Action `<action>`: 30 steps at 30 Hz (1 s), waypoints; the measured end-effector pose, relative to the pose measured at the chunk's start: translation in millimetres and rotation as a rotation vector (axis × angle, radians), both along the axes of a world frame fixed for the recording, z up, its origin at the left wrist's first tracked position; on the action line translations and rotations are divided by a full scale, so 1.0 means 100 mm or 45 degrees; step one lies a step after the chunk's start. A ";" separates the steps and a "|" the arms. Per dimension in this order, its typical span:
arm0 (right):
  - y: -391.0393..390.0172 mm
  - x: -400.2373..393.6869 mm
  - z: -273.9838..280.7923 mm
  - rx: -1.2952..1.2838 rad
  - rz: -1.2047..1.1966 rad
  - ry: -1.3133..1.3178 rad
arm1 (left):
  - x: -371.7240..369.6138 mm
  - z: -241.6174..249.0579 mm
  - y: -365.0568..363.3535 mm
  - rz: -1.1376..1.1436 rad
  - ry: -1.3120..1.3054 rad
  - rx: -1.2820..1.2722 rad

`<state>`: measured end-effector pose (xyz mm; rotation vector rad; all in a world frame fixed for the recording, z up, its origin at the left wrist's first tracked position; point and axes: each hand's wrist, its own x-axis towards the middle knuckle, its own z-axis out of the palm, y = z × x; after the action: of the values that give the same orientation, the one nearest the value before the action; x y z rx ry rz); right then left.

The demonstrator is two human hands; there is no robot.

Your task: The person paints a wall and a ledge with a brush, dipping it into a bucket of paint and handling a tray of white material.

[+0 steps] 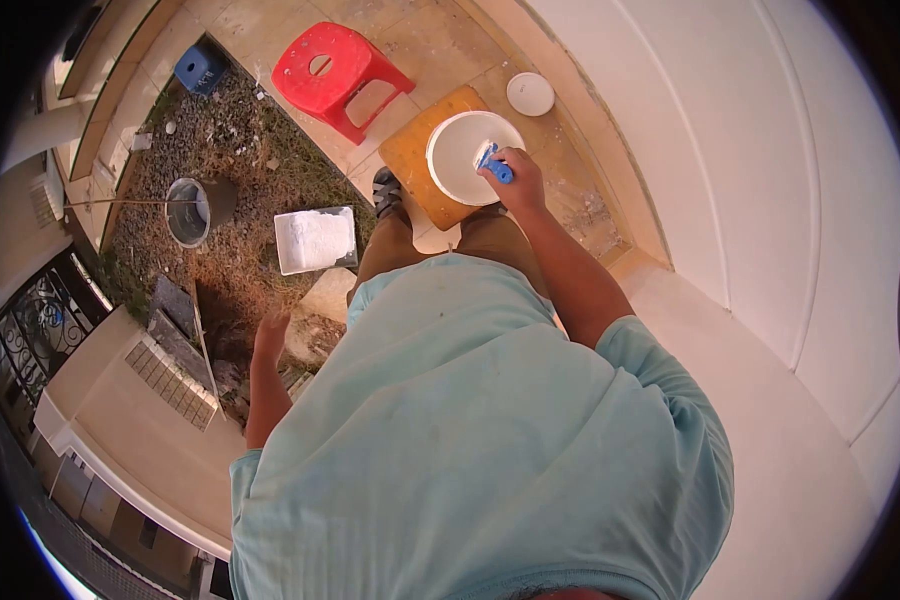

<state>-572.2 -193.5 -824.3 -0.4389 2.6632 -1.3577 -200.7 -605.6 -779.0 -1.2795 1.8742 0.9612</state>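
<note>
My right hand (523, 180) is closed around the blue handle of a paintbrush (499, 170). White paint covers much of the brush head, which is over the mouth of a white bucket (433, 160). That bucket stands on a worn orange-yellow stool or board (402, 150) just in front of my legs. My left hand (270, 337) hangs at my side, seen from above, with its fingers loosely extended and nothing visible in it. Nearest to it on the ground is a rectangular white tub (288, 245) with white material inside.
A red plastic stool (315, 85) stands ahead on the tiles, and a small blue stool (199, 70) is farther left. A round white lid (530, 94) lies by the white wall (710, 130). A grey bucket (186, 235) sits on rough soil; stone slabs (178, 325) lean nearby.
</note>
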 end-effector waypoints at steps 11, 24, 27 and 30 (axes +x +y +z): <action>-0.05 -0.23 0.03 0.079 -0.098 -0.351 | 1.18 0.25 0.65 0.307 -0.284 0.094; 0.36 0.08 0.59 -0.416 -0.330 -0.591 | -0.33 -0.38 0.15 0.025 0.119 0.096; 0.27 0.02 0.80 -0.012 0.290 -0.169 | -0.70 -0.47 -0.17 -0.055 0.273 -0.012; 0.27 -0.05 0.84 0.328 0.763 0.006 | -0.91 -0.48 -0.27 0.130 0.392 0.016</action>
<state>-577.0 -166.6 -739.9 -1.0865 2.3631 -0.8242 -291.5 -632.6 -827.4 -1.2877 2.0427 1.2825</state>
